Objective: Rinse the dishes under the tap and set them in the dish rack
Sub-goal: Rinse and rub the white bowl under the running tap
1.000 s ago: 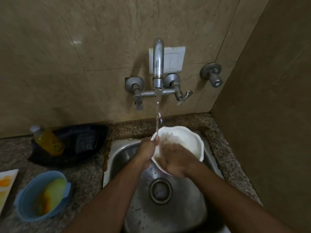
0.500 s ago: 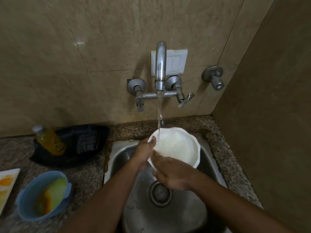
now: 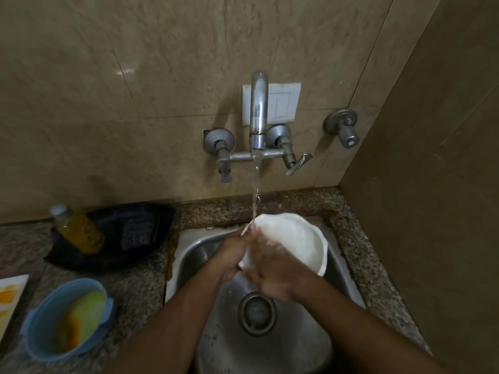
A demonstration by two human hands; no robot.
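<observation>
Over on the left of the counter [image 3: 140,290] a blue bowl [image 3: 67,319] with yellow-orange residue looks unrinsed, so that's probably next. In the middle, the left hand [image 3: 232,255] pinches the white bowl [image 3: 294,240] by its rim over the sink [image 3: 189,247], tap [image 3: 258,117] running onto it. The right hand [image 3: 270,268] is spread flat, rubbing inside. No dish rack in sight, so I'd say it's early days.
</observation>
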